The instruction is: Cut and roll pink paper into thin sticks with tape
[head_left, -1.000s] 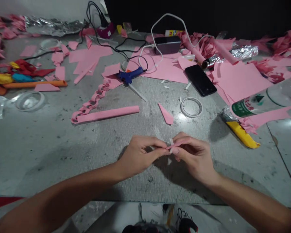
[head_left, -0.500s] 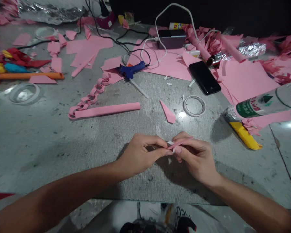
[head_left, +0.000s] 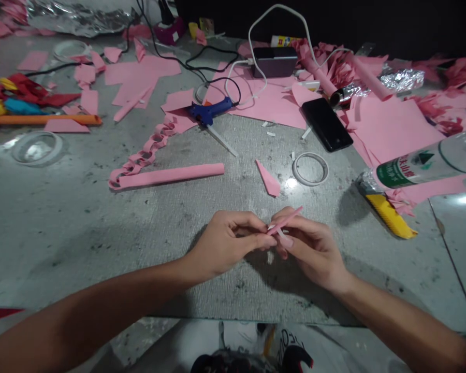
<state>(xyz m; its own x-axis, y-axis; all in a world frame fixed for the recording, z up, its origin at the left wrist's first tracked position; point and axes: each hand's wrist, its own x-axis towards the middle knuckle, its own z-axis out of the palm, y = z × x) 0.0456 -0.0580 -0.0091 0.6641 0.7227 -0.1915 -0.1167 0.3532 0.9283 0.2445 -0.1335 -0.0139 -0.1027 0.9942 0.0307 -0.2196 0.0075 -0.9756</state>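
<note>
Between my two hands is a small, narrow piece of pink paper (head_left: 291, 218) with bits of white tape on it. My left hand (head_left: 231, 241) pinches its lower left end between thumb and forefinger. On the other side, my right hand (head_left: 312, 248) has thumb and fingers closed at the paper and a white strip of tape (head_left: 280, 232). Beyond them lie a pointed pink scrap (head_left: 268, 178) and a roll of white tape (head_left: 310, 169). A rolled pink paper tube (head_left: 174, 175) joins a pink paper chain (head_left: 143, 151) to the left.
A blue glue gun (head_left: 212, 110), a black phone (head_left: 327, 124) and a power bank (head_left: 275, 62) with cables lie farther back among pink paper. At right are a plastic bottle (head_left: 431, 160) and a yellow-handled cutter (head_left: 392, 215). Foil (head_left: 81, 18) and another tape roll (head_left: 38, 148) are at left.
The pink piece has tilted up more steeply, its free end shifting slightly left. My right hand has moved a little left, and more of the white tape strip shows by its thumb.
</note>
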